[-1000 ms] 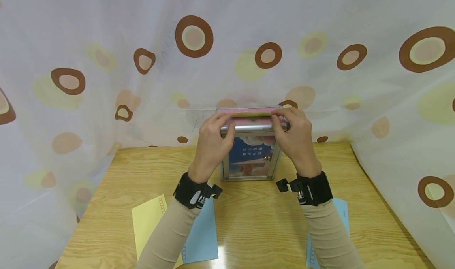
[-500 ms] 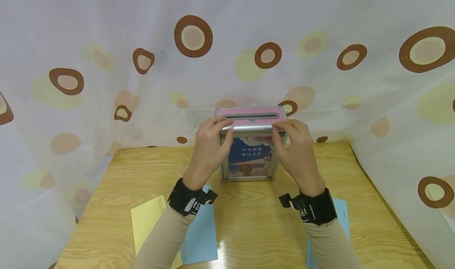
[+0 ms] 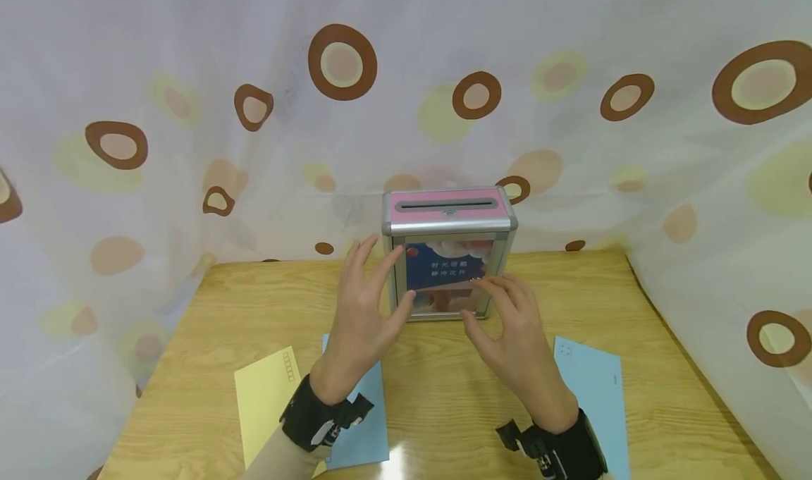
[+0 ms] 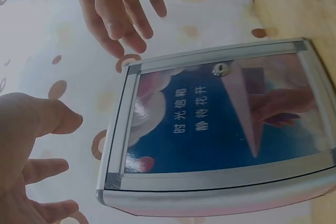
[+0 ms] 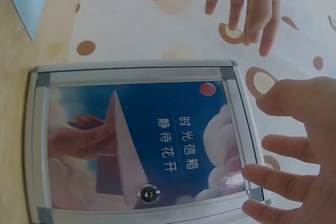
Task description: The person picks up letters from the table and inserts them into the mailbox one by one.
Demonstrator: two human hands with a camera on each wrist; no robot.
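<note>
A letter box (image 3: 450, 224) stands upright against the patterned cloth, its pink top with a narrow slot (image 3: 449, 204) and its silver frame unobstructed. Its front panel (image 4: 184, 119) bears a paper-plane picture, white characters and a round lock (image 5: 148, 194). My left hand (image 3: 364, 307) is in front of the box's left side, fingers spread and holding nothing. Lower on the right, my right hand (image 3: 517, 346) has its fingers slightly bent and parted, also bare; its fingertips overlap the panel's lower right in the head view. No envelope shows in the slot.
On the wooden table (image 3: 438, 388), a yellow envelope (image 3: 263, 395) lies at the left, partly under a blue envelope (image 3: 364, 423). Another blue envelope (image 3: 593, 395) lies at the right, beside my right wrist. Patterned cloth (image 3: 406, 134) hangs behind and along both sides.
The yellow envelope seen at the slot between both hands a second ago has gone from view into the box. Both hands have come away from the top, down and toward me.
</note>
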